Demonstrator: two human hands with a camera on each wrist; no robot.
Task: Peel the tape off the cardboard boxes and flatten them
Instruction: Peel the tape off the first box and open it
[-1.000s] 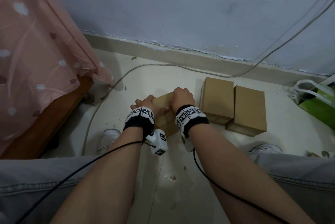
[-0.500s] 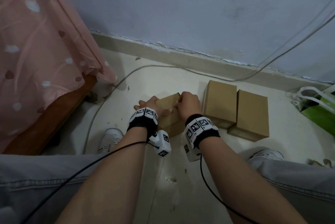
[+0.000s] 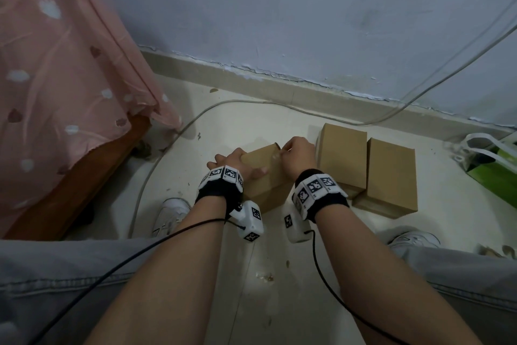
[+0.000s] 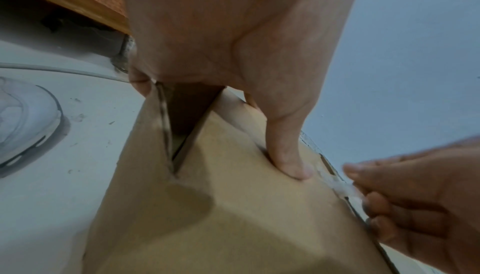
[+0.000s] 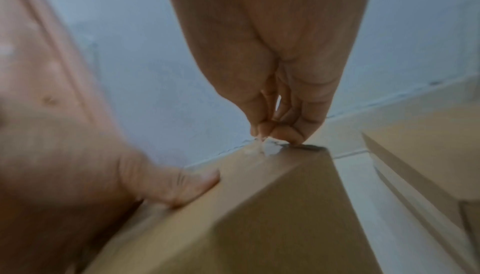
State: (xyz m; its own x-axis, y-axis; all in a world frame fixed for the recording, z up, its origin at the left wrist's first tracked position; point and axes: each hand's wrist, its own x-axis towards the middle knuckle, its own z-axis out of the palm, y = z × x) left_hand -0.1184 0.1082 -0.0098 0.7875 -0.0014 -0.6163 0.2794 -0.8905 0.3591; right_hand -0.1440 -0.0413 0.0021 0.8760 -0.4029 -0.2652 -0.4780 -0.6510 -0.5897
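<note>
Held tilted on the floor [image 3: 279, 126] between the knees: a small cardboard box [image 3: 264, 179], one corner raised toward the wall, likely so that the taped seam faces up and within reach. Along that top edge, a strip of clear tape [image 5: 262, 149], partly lifted and crinkled, pinched between thumb and fingertips of the right hand [image 3: 298, 153], which is closed tight on the free end; probably angled so as to peel along the seam rather than tear the strip. Left hand [image 3: 237, 164] wrapped over the near left side of the box, thumb pressed flat on the upper face and fingers curled round the far edge, apparently to brace the box against the pull. Just to the right, two more closed boxes [image 3: 369, 165] lying side by side, touching each other and near the worked one, seemingly waiting their turn and not yet flattened. Farther out: a pink spotted bedcover [image 3: 70, 79] over a wooden bed frame at left, a grey cable [image 3: 173, 143] curving across the floor, a green bag [image 3: 495, 168] at right. Shown only from the left wrist: a flap gaping open in a dark wedge under the palm, so that end seems already untaped. Shown only from the right wrist: the pinch itself and the tape's frayed end. From the head: the overall layout, but the tape barely visible.
</note>
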